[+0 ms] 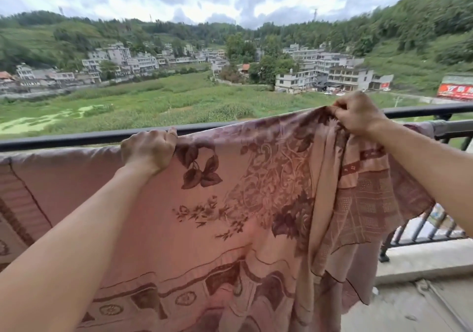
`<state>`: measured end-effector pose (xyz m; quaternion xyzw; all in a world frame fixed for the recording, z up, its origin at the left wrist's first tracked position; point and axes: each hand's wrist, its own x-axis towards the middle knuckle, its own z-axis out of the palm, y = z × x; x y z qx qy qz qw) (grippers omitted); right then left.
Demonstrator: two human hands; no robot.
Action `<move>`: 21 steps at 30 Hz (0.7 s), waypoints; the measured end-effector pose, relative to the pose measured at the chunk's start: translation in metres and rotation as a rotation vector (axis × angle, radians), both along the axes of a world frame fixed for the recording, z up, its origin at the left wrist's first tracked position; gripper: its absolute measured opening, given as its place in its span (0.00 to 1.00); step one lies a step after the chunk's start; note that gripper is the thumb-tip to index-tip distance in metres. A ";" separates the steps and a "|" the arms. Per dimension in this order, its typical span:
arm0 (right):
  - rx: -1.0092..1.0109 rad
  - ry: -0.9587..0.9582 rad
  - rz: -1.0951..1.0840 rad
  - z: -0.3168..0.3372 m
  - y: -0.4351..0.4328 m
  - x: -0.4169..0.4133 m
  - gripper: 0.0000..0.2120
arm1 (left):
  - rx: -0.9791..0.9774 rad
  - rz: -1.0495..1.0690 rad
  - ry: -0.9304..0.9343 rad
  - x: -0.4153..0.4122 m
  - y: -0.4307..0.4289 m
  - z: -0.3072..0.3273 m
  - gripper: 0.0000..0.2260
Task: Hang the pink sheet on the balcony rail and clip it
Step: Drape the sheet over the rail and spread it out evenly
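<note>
Sheet: pink sheet point(158, 219) draped over the balcony rail point(76, 139).
Left hand point(148, 151): fingers curled over the sheet's top edge.
Right hand point(358, 114): pinches a bunched fold above the rail.

- the sheet point(158, 219) is a dusty pink, kinda salmon where light comes through
- darker maroon-brown print on it: leaves, flower sprays, a big scrolly floral bit in the middle
- lower edge has a banded border with oval medallions
- the bunched-up part on the right shows a fine grid / dotted check pattern
- balcony rail point(76, 138) is plain black
- balcony floor point(399, 306) is pale grey concrete
</note>
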<state>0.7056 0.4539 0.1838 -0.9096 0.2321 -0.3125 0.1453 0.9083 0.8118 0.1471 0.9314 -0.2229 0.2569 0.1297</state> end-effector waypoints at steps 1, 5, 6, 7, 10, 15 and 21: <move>0.022 0.005 -0.055 -0.001 -0.009 -0.009 0.18 | 0.002 -0.012 -0.008 0.002 -0.001 -0.001 0.26; 0.114 0.047 0.052 -0.004 0.013 0.000 0.07 | 0.004 -0.047 -0.033 0.011 -0.003 -0.006 0.28; 0.153 0.087 0.129 -0.003 0.028 0.003 0.11 | 0.003 -0.045 -0.037 0.015 -0.001 -0.007 0.28; 0.169 0.136 0.195 -0.004 0.043 0.005 0.20 | 0.002 -0.051 -0.038 0.019 0.001 -0.008 0.28; 0.043 0.274 0.187 -0.017 0.063 0.001 0.34 | 0.010 -0.079 -0.052 0.024 0.000 -0.010 0.28; 0.004 -0.160 -0.161 -0.047 0.025 -0.040 0.25 | -0.023 -0.097 -0.017 0.013 -0.017 -0.004 0.21; 0.190 -0.079 -0.464 -0.071 -0.023 -0.064 0.38 | -0.165 -0.524 -0.032 -0.051 -0.123 0.008 0.15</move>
